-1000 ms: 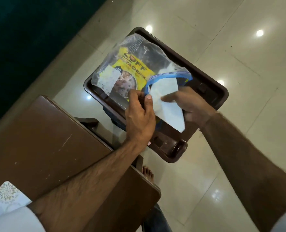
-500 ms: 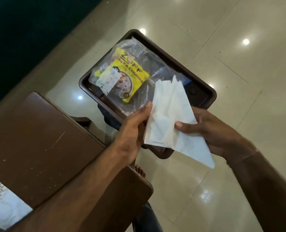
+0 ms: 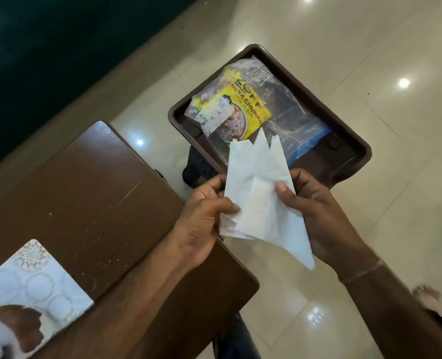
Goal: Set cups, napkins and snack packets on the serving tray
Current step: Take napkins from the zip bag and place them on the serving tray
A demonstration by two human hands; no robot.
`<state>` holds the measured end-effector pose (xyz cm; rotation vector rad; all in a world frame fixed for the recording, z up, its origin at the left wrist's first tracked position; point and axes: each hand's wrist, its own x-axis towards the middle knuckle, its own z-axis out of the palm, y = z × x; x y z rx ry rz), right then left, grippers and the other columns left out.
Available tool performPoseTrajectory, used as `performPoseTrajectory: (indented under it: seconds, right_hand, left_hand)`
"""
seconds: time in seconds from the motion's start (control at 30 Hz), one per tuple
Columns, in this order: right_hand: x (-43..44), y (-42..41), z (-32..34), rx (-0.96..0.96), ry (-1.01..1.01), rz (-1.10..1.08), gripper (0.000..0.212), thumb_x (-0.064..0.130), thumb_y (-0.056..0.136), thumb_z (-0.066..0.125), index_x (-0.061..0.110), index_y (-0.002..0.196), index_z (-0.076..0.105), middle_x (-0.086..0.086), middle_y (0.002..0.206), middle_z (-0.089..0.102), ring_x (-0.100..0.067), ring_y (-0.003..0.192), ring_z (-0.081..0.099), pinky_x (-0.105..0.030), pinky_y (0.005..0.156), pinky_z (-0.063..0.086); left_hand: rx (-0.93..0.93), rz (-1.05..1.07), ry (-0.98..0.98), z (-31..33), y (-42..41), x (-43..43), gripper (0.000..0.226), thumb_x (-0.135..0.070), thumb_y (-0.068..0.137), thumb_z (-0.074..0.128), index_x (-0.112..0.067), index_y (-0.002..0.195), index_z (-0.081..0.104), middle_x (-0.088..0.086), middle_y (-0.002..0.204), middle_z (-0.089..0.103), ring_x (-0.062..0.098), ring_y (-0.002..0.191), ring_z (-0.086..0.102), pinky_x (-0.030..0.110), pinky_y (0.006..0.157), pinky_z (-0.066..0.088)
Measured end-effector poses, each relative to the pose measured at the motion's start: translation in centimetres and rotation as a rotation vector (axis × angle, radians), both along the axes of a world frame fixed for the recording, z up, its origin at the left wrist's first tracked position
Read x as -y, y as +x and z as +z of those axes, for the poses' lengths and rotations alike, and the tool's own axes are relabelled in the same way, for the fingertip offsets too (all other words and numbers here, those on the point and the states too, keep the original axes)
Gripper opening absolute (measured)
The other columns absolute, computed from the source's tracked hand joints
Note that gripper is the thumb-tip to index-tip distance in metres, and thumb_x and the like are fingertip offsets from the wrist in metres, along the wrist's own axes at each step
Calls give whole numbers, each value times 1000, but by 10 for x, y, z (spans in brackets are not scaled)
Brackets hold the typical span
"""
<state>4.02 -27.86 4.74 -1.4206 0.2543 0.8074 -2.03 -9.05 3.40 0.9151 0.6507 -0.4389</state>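
Observation:
A dark brown serving tray (image 3: 354,141) rests on my lap above the tiled floor. On it lies a clear zip bag (image 3: 287,104) with a blue seal, holding a yellow snack packet (image 3: 251,110). Both hands hold a stack of folded white napkins (image 3: 261,200) just in front of the tray's near edge. My left hand (image 3: 201,218) pinches the stack's left edge; my right hand (image 3: 321,211) grips the right side with the thumb on top. No cups are in view.
A brown wooden table (image 3: 85,193) stands at the left, its corner under my left forearm. A white patterned plate or box (image 3: 33,281) lies at its near left corner. Glossy beige floor tiles (image 3: 370,47) surround the tray. A bare foot (image 3: 427,296) shows at the lower right.
The napkins have come out of the zip bag and moved toward me. My left hand let go of the bag and now holds the stack with the right hand.

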Motion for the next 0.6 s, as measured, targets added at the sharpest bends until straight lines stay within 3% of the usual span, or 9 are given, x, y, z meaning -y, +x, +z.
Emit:
performPoseTrajectory:
  seconds: [0.1, 0.2, 0.3, 0.43, 0.53, 0.6]
  right_hand:
    - [-8, -2, 1, 41, -40, 5, 12, 28, 89, 64, 19, 95, 70, 0, 97, 74, -14, 83, 71, -23, 68, 55]
    - [-19, -3, 4, 292, -173, 44, 7, 18, 93, 63, 17, 100, 65, 11, 92, 72, -4, 83, 68, -15, 70, 53]
    - [-27, -6, 7, 402, -183, 98, 6, 17, 93, 64, 20, 98, 62, 7, 98, 68, -6, 86, 67, -17, 71, 54]
    - [-36, -3, 15, 200, -47, 86, 13, 25, 84, 68, 17, 94, 69, 0, 112, 71, -19, 92, 71, -25, 71, 58]
    - [-46, 0, 15, 37, -22, 25, 18, 26, 80, 72, 14, 92, 69, -8, 100, 72, -24, 86, 69, -33, 72, 58]
    - [-53, 0, 12, 68, -110, 26, 21, 26, 79, 73, 14, 95, 67, -10, 97, 71, -23, 87, 67, -35, 77, 59]
  left_hand:
    - [22, -6, 3, 4, -4, -9, 51, 2, 70, 58, -15, 118, 64, 10, 120, 72, 41, 117, 62, 66, 100, 42]
    - [31, 30, -27, 7, -8, -14, 38, -10, 85, 64, -14, 123, 65, 11, 121, 72, 35, 112, 66, 55, 98, 50]
    - [28, 23, 22, 8, -12, -17, 29, -17, 97, 58, -18, 124, 66, 7, 119, 74, 31, 111, 69, 51, 94, 54]
    - [76, -12, 108, 8, -18, -21, 26, -22, 98, 60, -23, 123, 67, 3, 116, 75, 26, 106, 72, 48, 91, 58]
    - [115, -7, 149, 7, -22, -23, 26, -23, 97, 60, -23, 122, 67, 2, 117, 75, 26, 106, 72, 48, 92, 58]
    - [119, 2, 157, 6, -25, -24, 28, -22, 98, 60, -22, 125, 65, 3, 119, 74, 26, 107, 72, 52, 94, 56]
